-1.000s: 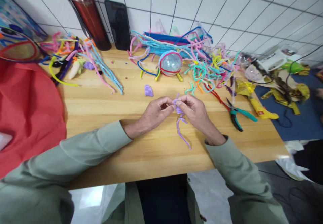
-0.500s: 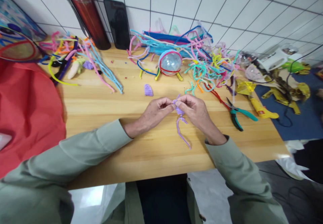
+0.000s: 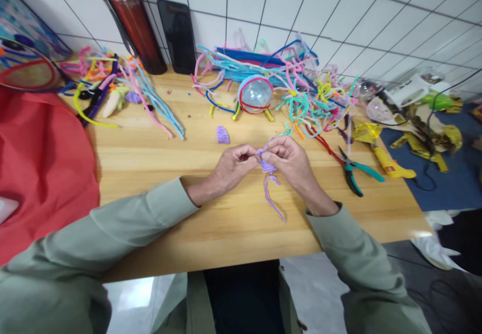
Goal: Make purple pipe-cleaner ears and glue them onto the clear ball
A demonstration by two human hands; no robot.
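The purple pipe cleaner piece [image 3: 268, 167] is between the hands above the bench [image 3: 146, 163], its top pinched narrowly by the fingers of the left hand [image 3: 229, 171] and right hand [image 3: 291, 165]. A purple strand [image 3: 266, 191] trails below. Beyond the left hand lies a purple patch [image 3: 222, 134]; farther back sits a clear ball [image 3: 256, 94]. Pliers [image 3: 349, 165] lie right of the hands.

Tabletop [image 3: 143, 165]: bare lane between red cloth [image 3: 45, 163] and left hand [image 3: 230, 169]
Far side: thermos [image 3: 137, 30], pipe-cleaner bundle [image 3: 226, 68] block
Right side: pliers [image 3: 349, 163], glue gun [image 3: 388, 163] obstruct
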